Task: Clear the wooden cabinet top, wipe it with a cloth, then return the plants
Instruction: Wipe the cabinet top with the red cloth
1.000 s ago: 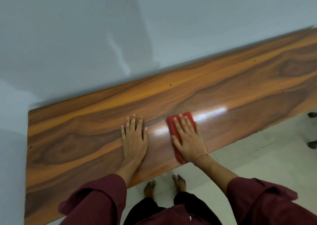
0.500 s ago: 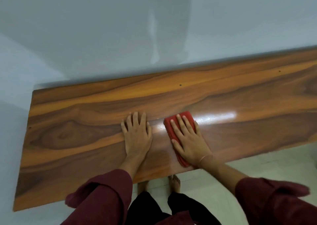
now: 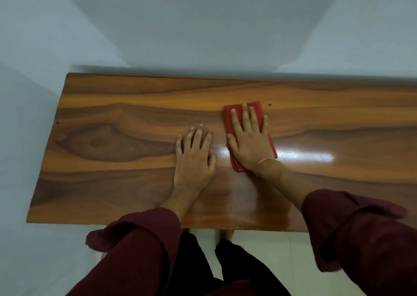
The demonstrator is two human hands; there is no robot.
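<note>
My right hand [image 3: 249, 146] lies flat on the red cloth [image 3: 259, 109]. Its fingers [image 3: 245, 117] are straight and a little spread, and the palm presses the fabric down onto the wood. I am not curling round it or pinching it. The cloth is folded into a narrow pad that runs away from me, and my hand covers most of it. Red shows beyond my fingertips at the far end, in a thin strip beside my index finger, along the little-finger side, and as a small corner under the heel of my hand. A thin thread band [image 3: 265, 160] circles that wrist.

My left hand [image 3: 194, 158] is just beside it, to the left and slightly nearer to me. It too is flat on bare wood, with the fingers straight and close together, holding nothing. A narrow strip of wood separates it from the cloth, so the two do not touch.

Both hands rest on the wooden cabinet top [image 3: 112, 183], a long glossy board with dark and orange grain and a large swirl in its left part. The cloth sits in the far half of the board's depth. A bright glare patch [image 3: 304, 157] lies just right of my right wrist, and a small dark dot [image 3: 269, 104] is just past the cloth's far right corner.

The board's back edge meets a pale wall [image 3: 203, 25]. My maroon sleeves [image 3: 140, 239] end at the forearms. Below the near edge are pale floor [image 3: 259, 246] and my dark trousers [image 3: 196, 262].
</note>
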